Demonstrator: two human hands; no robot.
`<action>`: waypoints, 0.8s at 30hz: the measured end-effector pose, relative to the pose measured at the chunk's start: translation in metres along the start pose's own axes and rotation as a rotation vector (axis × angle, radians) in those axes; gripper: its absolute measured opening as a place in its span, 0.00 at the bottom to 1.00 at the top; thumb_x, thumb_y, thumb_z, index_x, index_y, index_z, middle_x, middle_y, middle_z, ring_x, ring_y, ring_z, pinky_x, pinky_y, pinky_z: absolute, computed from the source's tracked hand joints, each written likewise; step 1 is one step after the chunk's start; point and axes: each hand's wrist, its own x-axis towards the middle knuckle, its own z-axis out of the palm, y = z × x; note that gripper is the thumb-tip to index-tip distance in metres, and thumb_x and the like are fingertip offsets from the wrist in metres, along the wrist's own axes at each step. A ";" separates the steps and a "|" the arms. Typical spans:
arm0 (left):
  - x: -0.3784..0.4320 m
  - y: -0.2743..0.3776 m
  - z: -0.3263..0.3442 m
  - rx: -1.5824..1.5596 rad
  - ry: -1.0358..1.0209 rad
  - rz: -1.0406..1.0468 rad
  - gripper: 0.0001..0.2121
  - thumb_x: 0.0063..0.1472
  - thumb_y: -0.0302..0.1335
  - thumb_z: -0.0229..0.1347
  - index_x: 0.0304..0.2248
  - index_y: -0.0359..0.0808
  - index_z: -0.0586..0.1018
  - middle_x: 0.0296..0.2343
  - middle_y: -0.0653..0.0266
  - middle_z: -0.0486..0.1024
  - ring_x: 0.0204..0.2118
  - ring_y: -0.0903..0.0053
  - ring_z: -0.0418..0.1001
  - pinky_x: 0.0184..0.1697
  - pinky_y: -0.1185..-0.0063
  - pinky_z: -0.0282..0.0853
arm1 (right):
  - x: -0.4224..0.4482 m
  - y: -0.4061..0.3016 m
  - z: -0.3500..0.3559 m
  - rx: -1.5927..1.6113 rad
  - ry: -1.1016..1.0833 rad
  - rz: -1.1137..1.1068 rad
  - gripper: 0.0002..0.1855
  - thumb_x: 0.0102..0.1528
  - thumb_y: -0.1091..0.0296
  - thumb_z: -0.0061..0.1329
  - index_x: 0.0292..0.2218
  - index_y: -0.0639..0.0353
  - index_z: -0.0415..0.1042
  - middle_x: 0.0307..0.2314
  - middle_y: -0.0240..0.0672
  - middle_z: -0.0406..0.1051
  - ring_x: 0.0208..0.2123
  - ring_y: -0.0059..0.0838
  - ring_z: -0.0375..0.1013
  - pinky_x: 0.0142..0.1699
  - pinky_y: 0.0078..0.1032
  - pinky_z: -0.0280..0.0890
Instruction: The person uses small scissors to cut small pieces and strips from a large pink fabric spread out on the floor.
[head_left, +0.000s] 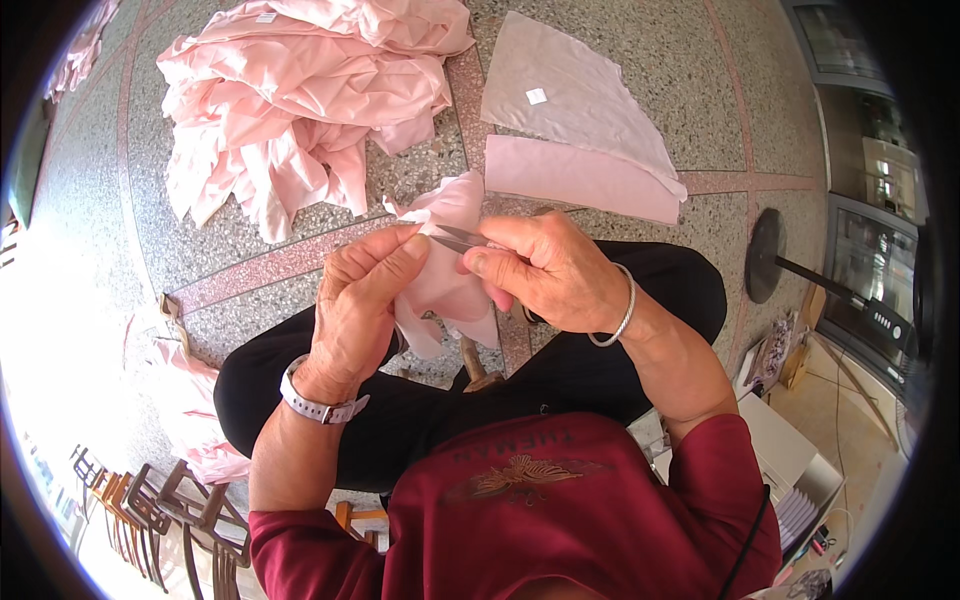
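Note:
Between my knees hangs a piece of thin pink cloth (446, 300), pinched near its upper edge by the thumb and forefinger of my left hand (356, 300). My right hand (559, 274) is closed around a pair of small pointed snips (456, 238). Their two metal blades are slightly apart and point left at the pinched cloth, close to my left thumb. The handles are mostly hidden in my fingers. Whether the blades touch the cloth, I cannot tell.
A large heap of pink cloth (300, 97) lies on the terrazzo floor ahead. Flat pink pieces (577, 176) with a small white label (535, 96) are to its right. More pink cloth (195, 420) lies left, near wooden chairs (202, 510). At right stands a black round-based stand (765, 256).

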 end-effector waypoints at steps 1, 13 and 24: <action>0.000 0.000 -0.001 0.000 0.000 0.000 0.12 0.63 0.27 0.50 0.42 0.27 0.76 0.30 0.64 0.77 0.31 0.84 0.73 0.36 0.85 0.68 | 0.000 0.000 0.000 0.002 0.004 -0.002 0.14 0.59 0.66 0.45 0.23 0.64 0.67 0.12 0.36 0.67 0.14 0.29 0.66 0.22 0.28 0.60; -0.002 -0.001 -0.001 -0.049 0.008 -0.016 0.13 0.63 0.26 0.50 0.43 0.28 0.76 0.32 0.62 0.78 0.33 0.82 0.74 0.37 0.83 0.68 | 0.000 0.006 0.002 -0.050 0.021 -0.076 0.13 0.58 0.67 0.46 0.24 0.66 0.65 0.13 0.46 0.66 0.16 0.39 0.66 0.24 0.31 0.59; -0.001 -0.004 -0.002 0.001 0.031 0.017 0.12 0.63 0.27 0.51 0.43 0.28 0.77 0.31 0.64 0.77 0.32 0.84 0.72 0.36 0.85 0.67 | 0.001 0.013 0.003 -0.123 0.046 -0.198 0.14 0.61 0.66 0.43 0.24 0.62 0.66 0.11 0.30 0.66 0.13 0.17 0.63 0.19 0.21 0.57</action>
